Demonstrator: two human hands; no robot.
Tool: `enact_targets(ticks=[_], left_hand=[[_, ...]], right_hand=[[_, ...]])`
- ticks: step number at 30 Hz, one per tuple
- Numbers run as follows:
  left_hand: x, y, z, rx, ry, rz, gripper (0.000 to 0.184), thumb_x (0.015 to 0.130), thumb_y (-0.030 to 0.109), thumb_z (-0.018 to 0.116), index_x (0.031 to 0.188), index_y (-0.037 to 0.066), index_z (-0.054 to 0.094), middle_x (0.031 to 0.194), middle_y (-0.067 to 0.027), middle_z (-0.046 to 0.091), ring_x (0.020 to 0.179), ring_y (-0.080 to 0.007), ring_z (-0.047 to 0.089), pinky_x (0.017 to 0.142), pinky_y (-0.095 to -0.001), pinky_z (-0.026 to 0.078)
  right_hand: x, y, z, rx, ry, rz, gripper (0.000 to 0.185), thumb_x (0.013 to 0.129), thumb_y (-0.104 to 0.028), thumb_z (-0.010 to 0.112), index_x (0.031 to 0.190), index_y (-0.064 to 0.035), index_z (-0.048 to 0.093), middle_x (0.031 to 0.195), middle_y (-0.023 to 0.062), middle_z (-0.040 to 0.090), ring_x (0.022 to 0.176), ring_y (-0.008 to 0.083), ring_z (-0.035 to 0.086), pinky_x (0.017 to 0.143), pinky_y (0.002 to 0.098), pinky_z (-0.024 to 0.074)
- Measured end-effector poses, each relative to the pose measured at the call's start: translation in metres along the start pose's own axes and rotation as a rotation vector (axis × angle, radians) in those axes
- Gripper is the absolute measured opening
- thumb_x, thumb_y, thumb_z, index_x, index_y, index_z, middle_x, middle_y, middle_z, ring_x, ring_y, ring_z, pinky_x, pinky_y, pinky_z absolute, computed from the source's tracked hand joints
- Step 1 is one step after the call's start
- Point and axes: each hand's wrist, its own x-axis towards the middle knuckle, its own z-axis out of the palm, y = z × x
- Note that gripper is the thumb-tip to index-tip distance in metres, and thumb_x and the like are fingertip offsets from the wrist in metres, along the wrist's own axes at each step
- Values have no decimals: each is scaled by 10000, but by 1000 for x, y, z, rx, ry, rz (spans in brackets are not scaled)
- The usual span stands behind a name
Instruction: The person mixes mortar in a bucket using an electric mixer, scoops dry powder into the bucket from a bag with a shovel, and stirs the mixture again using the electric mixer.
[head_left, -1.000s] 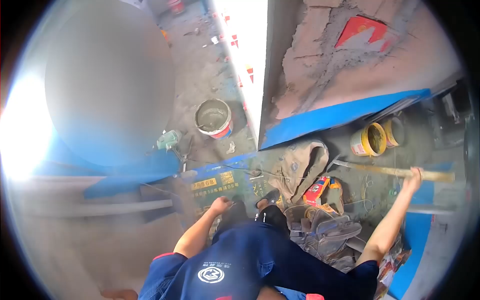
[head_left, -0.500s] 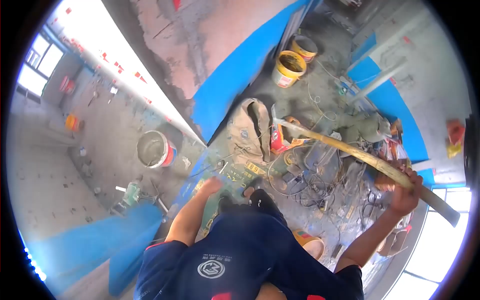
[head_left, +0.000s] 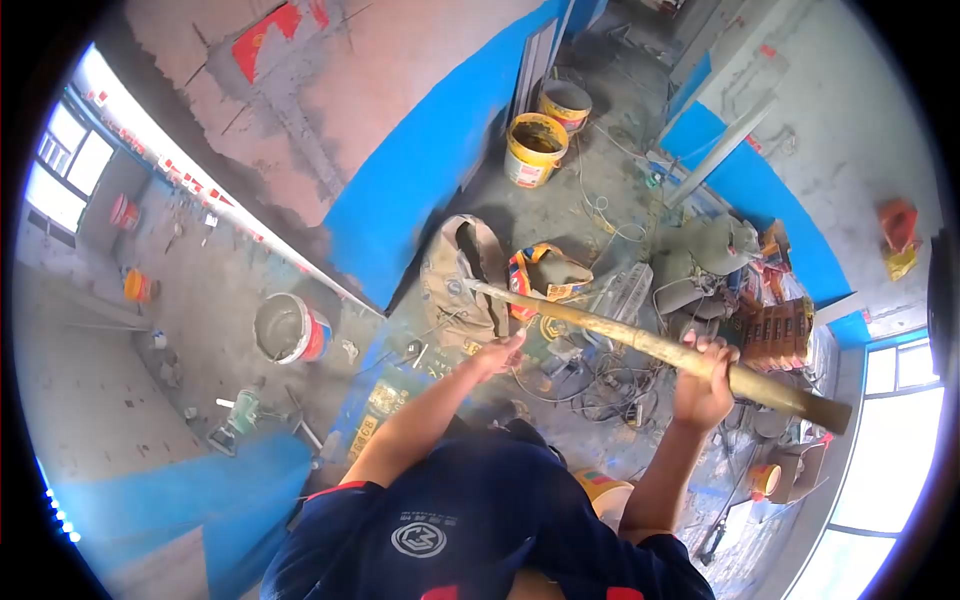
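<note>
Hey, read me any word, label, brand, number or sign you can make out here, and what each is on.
Nothing reads surely enough to quote.
Shirt: round white emblem, its shapes unclear; small lettering above, too small.
Green floor sheet: yellow characters, too blurred.
Brown sack: printed marks, too blurred.
Yellow bucket: label, too small.
Wooden-handled tool: no lettering visible.
</note>
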Motion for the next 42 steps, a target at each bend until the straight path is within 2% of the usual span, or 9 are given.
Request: enact_targets(ticks=[3,8,13,20,25,27,29,37,42], left_hand=[[48,11,39,-410,-60,-73,677,866,667,533,1163,59,541,984,-75,643,911,-223,635,873,-420,482],[136,28,84,-839,-33,9,181,905,197,561,1026,62,558,869,-109,656,831,-268,658,771,-453,549],[190,27,88,-797,94,-115,168,875,230,602,938,83,549,761,-73,591,709,-259,621,708,-456,541],[250,-1,19,-713,224,-278,212,854,236,581,976,87,493,757,-94,564,614,-238,590,682,-483,560],[178,-1,-10,-692,402,-286,145,832,194,570,818,77,484,692,-101,534,525,-225,513,642,-442,564],[204,-39,-49,-830,199,-261,148,825,172,571,795,60,479,694,-104,522,539,-231,518,534,-406,524],[174,9,-24,-844,403,-306,141,827,162,568,852,58,476,731,-95,514,592,-237,532,542,-417,512],[185,-8,-3,-1040,161,-427,183,778,82,518,930,8,447,883,-136,516,763,-275,560,745,-510,520],[206,-42,9,-1105,270,-508,124,827,32,512,922,13,434,865,-142,459,788,-278,524,833,-573,517]], right_hand=[[-11,-12,-7,-58,-139,7,187,895,-212,663,897,-132,494,867,-4,440,951,189,438,1049,469,265],[-11,-33,-26,-20,-63,16,260,880,-265,693,966,-148,476,906,-4,461,1006,188,451,1052,457,278],[-7,-70,-34,-183,64,-127,203,948,-266,610,1002,-134,466,847,-16,429,900,173,459,1008,441,341],[30,2,-34,-341,271,74,215,967,-224,575,867,-132,407,746,-21,380,733,144,418,921,427,405],[47,16,-35,-251,350,226,216,972,-210,560,857,-132,395,736,-26,359,723,142,417,903,433,422],[44,24,-28,-241,369,242,217,971,-211,561,859,-134,392,723,-27,349,713,139,408,897,435,418],[38,28,-26,-211,228,211,220,969,-216,567,861,-140,391,715,-24,351,704,134,397,907,426,415],[26,12,-26,-233,-235,272,366,778,-258,809,836,-174,458,686,-56,455,681,134,481,877,404,394],[10,1,13,-426,348,-43,307,891,-242,685,1017,-129,429,780,-23,440,673,108,462,828,374,423]])
